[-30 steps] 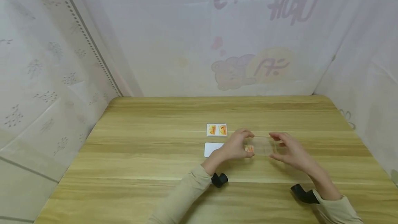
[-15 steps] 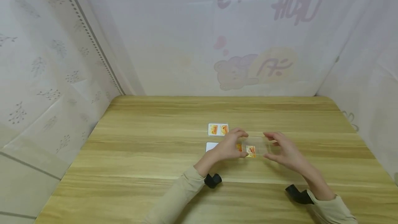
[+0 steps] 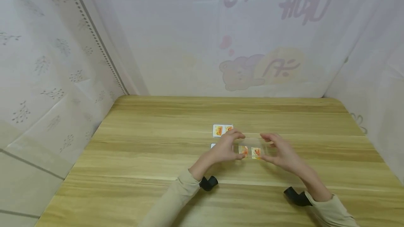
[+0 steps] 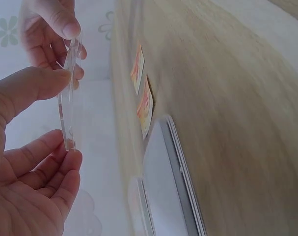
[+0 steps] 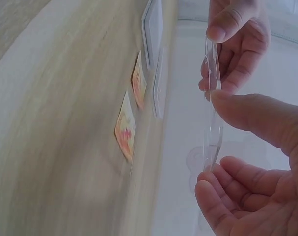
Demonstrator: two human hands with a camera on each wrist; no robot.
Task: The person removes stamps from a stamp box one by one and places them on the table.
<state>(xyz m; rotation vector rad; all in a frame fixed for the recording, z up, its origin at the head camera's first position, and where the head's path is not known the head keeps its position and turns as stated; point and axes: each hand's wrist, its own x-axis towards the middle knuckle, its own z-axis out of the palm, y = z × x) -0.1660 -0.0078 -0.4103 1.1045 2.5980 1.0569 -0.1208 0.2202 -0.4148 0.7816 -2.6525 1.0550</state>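
Note:
A clear, thin plastic plate [image 3: 252, 142] is held level above the table by both hands. My left hand [image 3: 224, 149] pinches its left end, with the thumb on the near edge and fingertips on the far edge. At the other end my right hand [image 3: 280, 152] grips in the same way. In the left wrist view the plate [image 4: 67, 110] shows edge-on, apart from the tabletop. Beneath it, two small orange-and-yellow picture cards, a left one [image 3: 243, 150] and a right one [image 3: 256, 152], lie side by side on the table.
A white, thick-edged panel [image 4: 163, 182] lies left of the small cards, mostly hidden by the left hand in the head view. Behind it is a white-framed piece with two orange pictures [image 3: 217, 130]. Patterned pale curtains [image 3: 176, 45] hang around the wooden table [image 3: 151, 143].
Both hands have carried the clear plate leftward, from right of the small cards to above them. Both cards now show through it. The left hand covers more of the white panel.

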